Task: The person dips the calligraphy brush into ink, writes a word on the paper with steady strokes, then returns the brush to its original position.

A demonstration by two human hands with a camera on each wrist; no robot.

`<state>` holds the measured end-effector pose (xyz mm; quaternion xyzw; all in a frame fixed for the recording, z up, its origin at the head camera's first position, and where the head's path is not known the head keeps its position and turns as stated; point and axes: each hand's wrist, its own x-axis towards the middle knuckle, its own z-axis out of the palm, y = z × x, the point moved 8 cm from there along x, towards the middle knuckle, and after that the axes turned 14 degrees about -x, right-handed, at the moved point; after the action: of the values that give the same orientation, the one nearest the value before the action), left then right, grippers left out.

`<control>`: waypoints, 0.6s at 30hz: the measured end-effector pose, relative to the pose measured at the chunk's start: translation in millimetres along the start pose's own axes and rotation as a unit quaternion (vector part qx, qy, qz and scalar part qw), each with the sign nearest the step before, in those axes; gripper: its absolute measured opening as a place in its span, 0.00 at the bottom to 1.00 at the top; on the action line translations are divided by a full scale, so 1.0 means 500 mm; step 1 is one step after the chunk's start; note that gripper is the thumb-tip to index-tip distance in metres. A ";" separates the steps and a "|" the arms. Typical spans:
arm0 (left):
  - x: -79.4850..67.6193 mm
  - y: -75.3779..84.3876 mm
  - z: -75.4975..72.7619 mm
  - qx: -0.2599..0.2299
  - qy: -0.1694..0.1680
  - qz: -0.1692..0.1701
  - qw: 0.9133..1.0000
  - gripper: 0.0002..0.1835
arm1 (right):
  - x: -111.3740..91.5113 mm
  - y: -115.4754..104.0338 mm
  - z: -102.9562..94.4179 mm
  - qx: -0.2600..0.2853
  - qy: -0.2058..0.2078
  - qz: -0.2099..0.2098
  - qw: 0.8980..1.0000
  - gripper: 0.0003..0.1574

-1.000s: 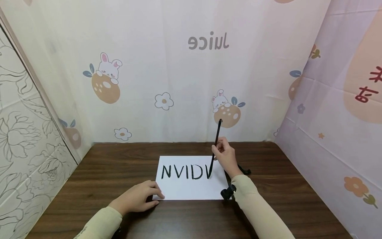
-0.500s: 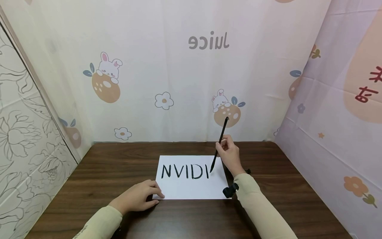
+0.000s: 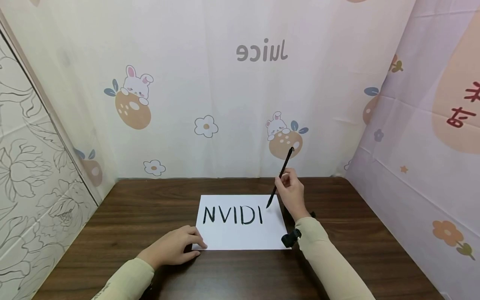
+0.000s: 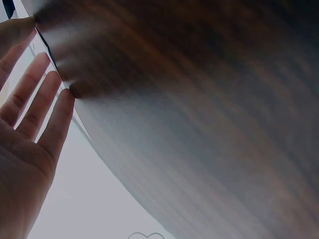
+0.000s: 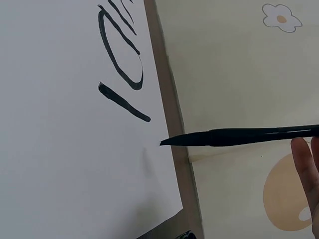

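My right hand [image 3: 293, 196] pinches a black calligraphy brush [image 3: 286, 160] partway down its handle, the handle leaning to the right. Its dark pointed tip is over the upper right of a white paper sheet [image 3: 240, 238], just right of the last stroke. Bold dark lettering [image 3: 232, 216] reading "NVIDI" runs across the sheet. In the right wrist view, the brush [image 5: 234, 137] points left, its tip apart from the last stroke [image 5: 124, 102]. My left hand [image 3: 172, 246] rests at the sheet's lower left corner, fingertips on the paper and thumb by its front edge.
The sheet lies on a dark wooden table [image 3: 240, 275]. Behind it hangs a pale printed curtain [image 3: 240, 96], with more patterned cloth at both sides. A small black device [image 3: 290, 238] is worn at my right wrist, over the sheet's lower right corner.
My right hand and the brush have moved up and to the right; the tip has left the last stroke's lower end, and the handle leans further right. The left hand stays put.
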<state>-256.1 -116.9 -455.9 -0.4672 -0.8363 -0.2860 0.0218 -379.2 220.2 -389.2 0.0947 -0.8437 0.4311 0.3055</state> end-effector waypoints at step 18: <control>0.000 -0.001 0.000 -0.001 -0.003 -0.003 1.000 0.08 | 0.001 0.007 -0.004 -0.054 0.007 -0.022 0.998 0.11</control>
<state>-256.5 -117.1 -456.3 -0.4659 -0.8372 -0.2857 0.0175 -380.2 224.2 -390.2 0.0932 -0.8614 0.3784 0.3258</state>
